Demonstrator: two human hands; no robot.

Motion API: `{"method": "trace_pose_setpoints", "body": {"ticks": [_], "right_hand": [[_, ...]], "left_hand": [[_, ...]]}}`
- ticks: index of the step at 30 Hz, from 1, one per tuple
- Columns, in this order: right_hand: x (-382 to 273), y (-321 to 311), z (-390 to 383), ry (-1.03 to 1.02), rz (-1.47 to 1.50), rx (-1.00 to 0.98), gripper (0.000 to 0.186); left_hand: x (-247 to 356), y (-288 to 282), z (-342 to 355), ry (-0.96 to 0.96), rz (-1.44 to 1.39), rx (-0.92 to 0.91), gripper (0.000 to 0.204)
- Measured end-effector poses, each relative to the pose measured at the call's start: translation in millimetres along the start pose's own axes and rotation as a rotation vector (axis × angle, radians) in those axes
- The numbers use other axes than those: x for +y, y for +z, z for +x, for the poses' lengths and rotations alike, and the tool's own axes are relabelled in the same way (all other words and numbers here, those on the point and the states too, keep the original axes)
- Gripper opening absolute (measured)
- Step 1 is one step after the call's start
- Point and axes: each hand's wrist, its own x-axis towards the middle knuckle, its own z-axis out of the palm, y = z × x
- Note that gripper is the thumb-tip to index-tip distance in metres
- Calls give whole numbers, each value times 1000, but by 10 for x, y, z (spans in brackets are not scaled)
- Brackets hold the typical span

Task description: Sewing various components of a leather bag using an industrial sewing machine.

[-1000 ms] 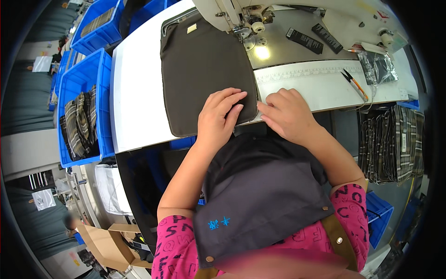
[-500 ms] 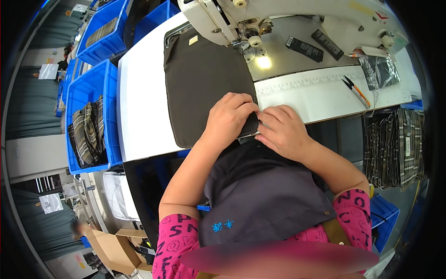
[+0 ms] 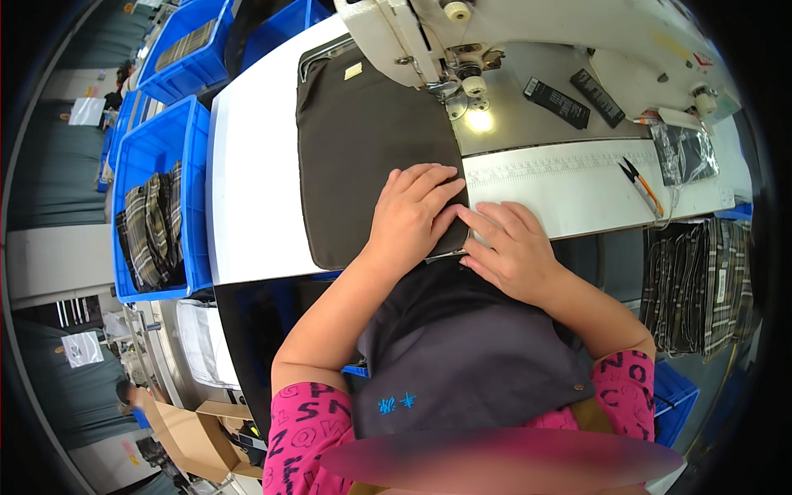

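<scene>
A dark brown fabric panel (image 3: 346, 157) with rounded corners lies on the white table, its right edge running from under the sewing machine's needle area towards me. My left hand (image 3: 412, 210) rests on its near right part, fingers stretched over the cloth and thumb at the edge. Just right of that edge is my right hand (image 3: 511, 247), its index fingertip meeting the left thumb and its own thumb lower down by the near corner. Its fingers are apart. The edge between the two hands is partly hidden. A small pale tag (image 3: 353, 71) sits on the panel's far end.
The sewing machine (image 3: 396, 41) stands at the far side. To the right are a printed ruler (image 3: 569, 165), orange-handled thread snips (image 3: 642, 186) and two black labels (image 3: 557, 103). Plaid pieces (image 3: 693, 285) hang at the right. A blue bin (image 3: 198, 206) stands left.
My left fingers have spread flatter over the fabric. My right fingers have loosened and opened out at the edge. The whole view has shifted slightly.
</scene>
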Motion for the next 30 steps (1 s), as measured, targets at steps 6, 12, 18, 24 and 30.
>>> {"method": "trace_pose_setpoints", "body": {"ticks": [6,12,18,24,30], "right_hand": [[31,-115,31,-44,19,-161,35],[65,-149,130,-42,25,-203,40],[169,-151,304,-17,16,-235,41],[288,-120,432,-7,-10,-235,43],[436,-90,558,-30,-44,-252,44]], "left_hand": [[-2,-112,-93,-43,-42,-121,47],[-84,-109,-59,-57,-89,-149,49],[-241,-101,85,-68,-111,-145,50],[-407,-72,217,-71,-115,-129,50],[-561,-62,352,-69,-138,-129,50]]}}
